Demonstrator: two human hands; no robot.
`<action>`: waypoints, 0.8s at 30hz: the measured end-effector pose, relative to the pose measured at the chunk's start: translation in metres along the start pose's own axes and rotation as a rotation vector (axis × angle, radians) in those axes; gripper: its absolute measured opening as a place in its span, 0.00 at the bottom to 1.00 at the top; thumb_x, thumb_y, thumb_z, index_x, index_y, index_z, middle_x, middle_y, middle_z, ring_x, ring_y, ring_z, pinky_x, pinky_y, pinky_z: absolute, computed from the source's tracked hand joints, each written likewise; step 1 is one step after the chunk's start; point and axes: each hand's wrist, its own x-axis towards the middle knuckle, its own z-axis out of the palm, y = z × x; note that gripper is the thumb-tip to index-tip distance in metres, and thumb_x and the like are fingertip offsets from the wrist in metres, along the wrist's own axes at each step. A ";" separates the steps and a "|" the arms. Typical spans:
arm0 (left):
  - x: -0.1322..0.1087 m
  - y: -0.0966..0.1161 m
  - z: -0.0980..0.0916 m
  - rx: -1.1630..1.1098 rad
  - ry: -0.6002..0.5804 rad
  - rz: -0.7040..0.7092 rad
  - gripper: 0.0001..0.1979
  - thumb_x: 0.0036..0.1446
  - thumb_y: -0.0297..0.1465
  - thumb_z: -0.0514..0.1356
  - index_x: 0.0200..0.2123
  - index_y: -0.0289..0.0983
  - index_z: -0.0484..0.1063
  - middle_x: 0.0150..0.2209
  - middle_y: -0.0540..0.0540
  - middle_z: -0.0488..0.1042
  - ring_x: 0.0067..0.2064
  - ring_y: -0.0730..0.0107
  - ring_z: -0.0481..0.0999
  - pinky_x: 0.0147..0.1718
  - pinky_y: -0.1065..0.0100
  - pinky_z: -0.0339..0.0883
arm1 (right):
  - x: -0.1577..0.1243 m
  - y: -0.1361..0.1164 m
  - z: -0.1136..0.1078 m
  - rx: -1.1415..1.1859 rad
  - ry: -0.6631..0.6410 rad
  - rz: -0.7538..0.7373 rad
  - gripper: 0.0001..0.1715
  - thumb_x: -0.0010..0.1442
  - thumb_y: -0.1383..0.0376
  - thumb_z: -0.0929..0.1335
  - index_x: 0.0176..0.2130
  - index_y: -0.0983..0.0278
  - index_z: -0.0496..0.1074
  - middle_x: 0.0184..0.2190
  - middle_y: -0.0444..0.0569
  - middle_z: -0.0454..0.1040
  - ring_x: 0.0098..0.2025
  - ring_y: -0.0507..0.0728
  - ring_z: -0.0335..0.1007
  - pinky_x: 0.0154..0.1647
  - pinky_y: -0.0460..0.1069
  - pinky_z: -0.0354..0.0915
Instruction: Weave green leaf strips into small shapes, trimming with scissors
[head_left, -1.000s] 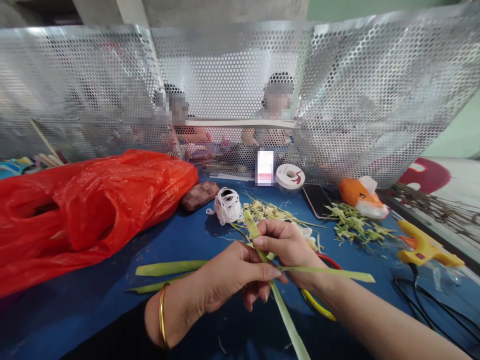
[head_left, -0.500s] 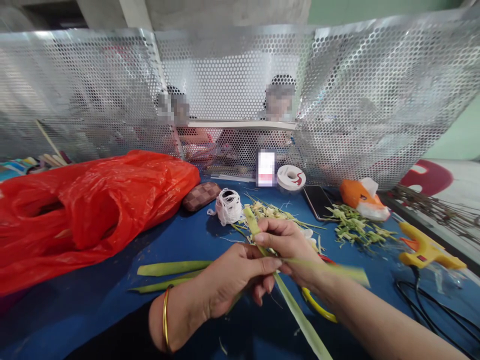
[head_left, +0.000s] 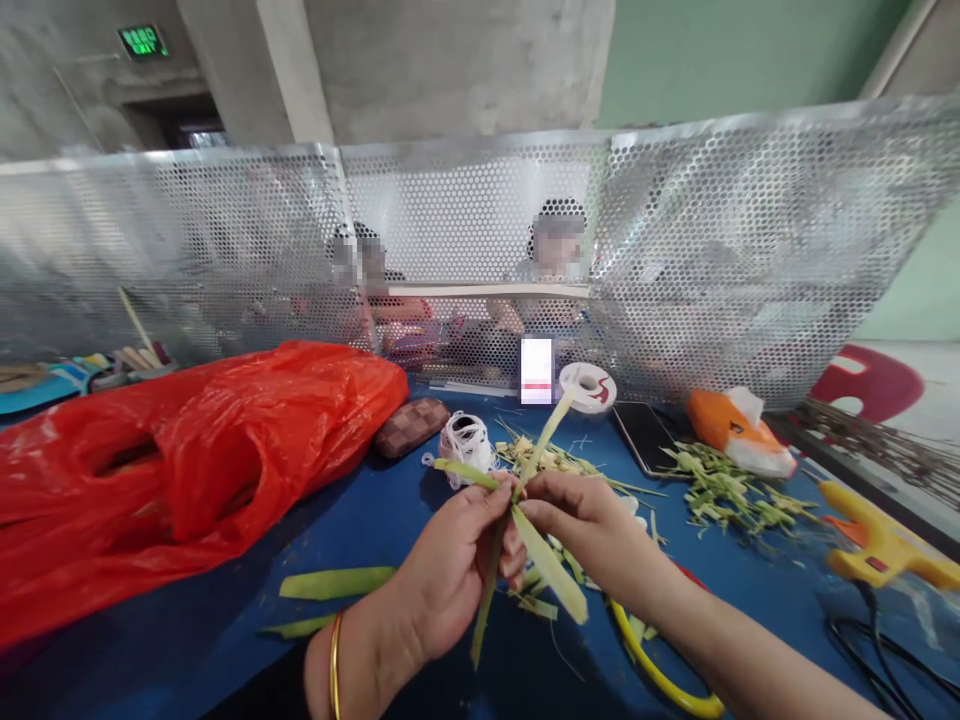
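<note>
The left hand (head_left: 450, 570) and the right hand (head_left: 592, 525) meet above the middle of the blue table (head_left: 390, 510). Both hands are closed in a narrow pinch on a set of crossed green leaf strips (head_left: 550, 565). The fingertips of the two hands touch at the crossing point. One strip end rises toward the far edge, one points left, and two hang down toward the near edge. A gold bangle (head_left: 334, 665) sits on the left wrist.

A loose leaf piece (head_left: 337, 582) lies flat on the table, left of the left hand. Yellow-handled scissors (head_left: 660, 670) lie under the right forearm, near the near edge. A red plastic bag (head_left: 187, 470) covers the left side of the table. A checkered pouch (head_left: 411, 425) and a ball of white thread (head_left: 466, 438) lie just beyond the hands. A tape roll (head_left: 589, 385) and a dark phone (head_left: 649, 435) lie near the far edge. A heap of leaf cuttings (head_left: 720, 490) and a yellow glue gun (head_left: 885, 545) lie toward the right edge. A perforated metal screen (head_left: 675, 240) stands along the far edge, with other people seated behind it.
</note>
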 end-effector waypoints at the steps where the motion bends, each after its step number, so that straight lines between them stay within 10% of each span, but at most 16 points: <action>1: 0.000 0.000 0.000 -0.003 -0.007 0.003 0.10 0.56 0.36 0.62 0.29 0.35 0.68 0.16 0.54 0.64 0.16 0.79 0.60 0.17 0.75 0.56 | 0.000 0.000 0.000 -0.043 0.027 -0.003 0.10 0.56 0.62 0.67 0.26 0.63 0.70 0.22 0.43 0.71 0.25 0.52 0.66 0.28 0.47 0.62; 13: -0.003 0.007 0.001 -0.102 0.007 -0.013 0.14 0.45 0.30 0.70 0.30 0.36 0.68 0.12 0.58 0.64 0.13 0.85 0.54 0.14 0.79 0.49 | -0.008 0.000 -0.001 -0.558 0.213 -0.330 0.11 0.60 0.68 0.65 0.26 0.62 0.67 0.24 0.44 0.68 0.27 0.52 0.63 0.27 0.46 0.56; 24: -0.003 0.008 0.001 0.172 0.073 -0.048 0.12 0.59 0.39 0.58 0.39 0.34 0.69 0.25 0.45 0.77 0.19 0.73 0.73 0.19 0.74 0.63 | 0.006 0.001 -0.021 -0.279 0.017 -0.209 0.09 0.60 0.65 0.65 0.36 0.62 0.76 0.34 0.50 0.76 0.39 0.58 0.71 0.42 0.52 0.64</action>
